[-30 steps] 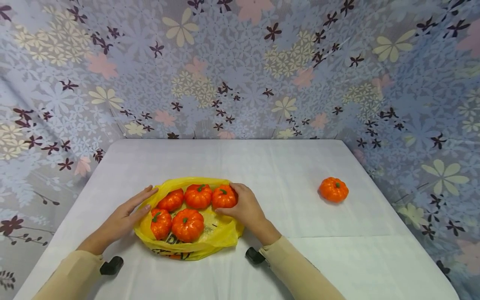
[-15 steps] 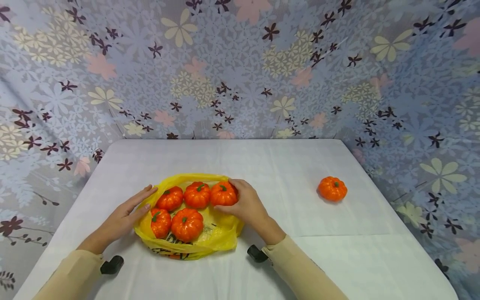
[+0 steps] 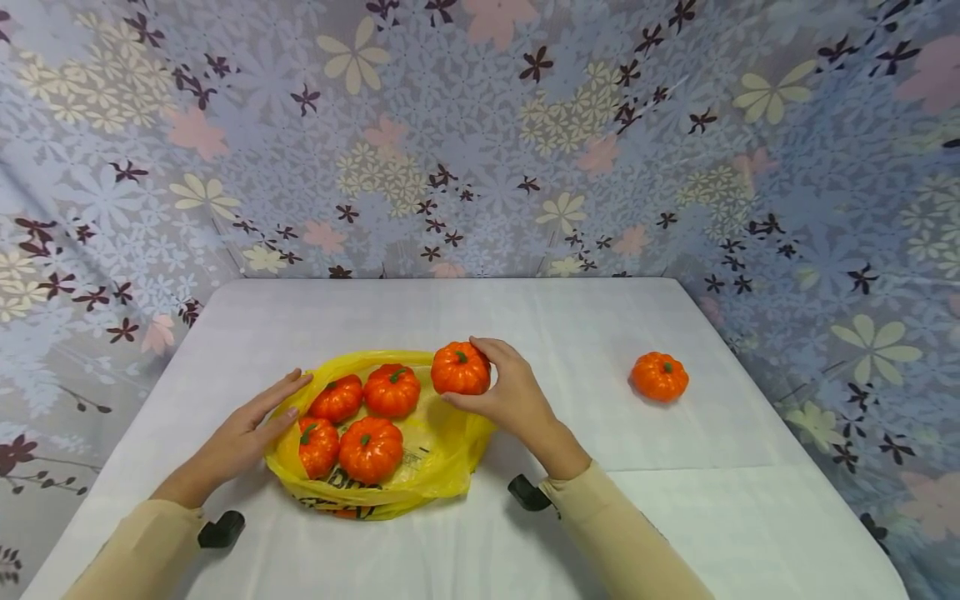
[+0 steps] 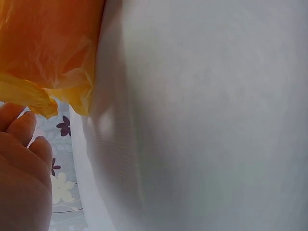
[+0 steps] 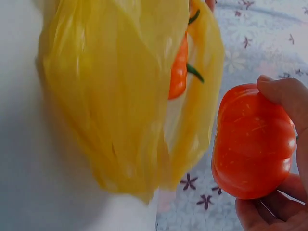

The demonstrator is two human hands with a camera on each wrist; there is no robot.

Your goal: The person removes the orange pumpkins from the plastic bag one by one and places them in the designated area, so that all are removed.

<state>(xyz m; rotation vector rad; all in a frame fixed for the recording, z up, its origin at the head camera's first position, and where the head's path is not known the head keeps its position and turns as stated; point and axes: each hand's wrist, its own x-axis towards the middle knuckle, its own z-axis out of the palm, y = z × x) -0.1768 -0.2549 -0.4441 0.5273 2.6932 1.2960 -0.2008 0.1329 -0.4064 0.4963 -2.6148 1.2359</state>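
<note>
A small orange toy pumpkin (image 3: 460, 368) with a green stem is gripped between the thumb and fingers of my right hand (image 3: 521, 404), raised over the right end of a yellow plastic bag (image 3: 450, 482). The right wrist view shows this pumpkin (image 5: 252, 142) from below, clear of the bag (image 5: 110, 96). Several more pumpkins (image 3: 371, 450) lie inside the bag's wide mouth. My left hand (image 3: 240, 437) rests against the bag's left rim, fingers fairly straight. Seen from the left wrist, the bag's wall (image 4: 53, 38) bulges orange just beyond the fingertips.
One pumpkin (image 3: 659, 377) sits alone on the right side of the white-covered table (image 3: 675, 517). Floral cloth (image 3: 480, 150) hangs behind the table and along both sides.
My right hand has lifted the pumpkin up from the bag's right end and moved it slightly right. The left hand has stayed at the bag's left rim.
</note>
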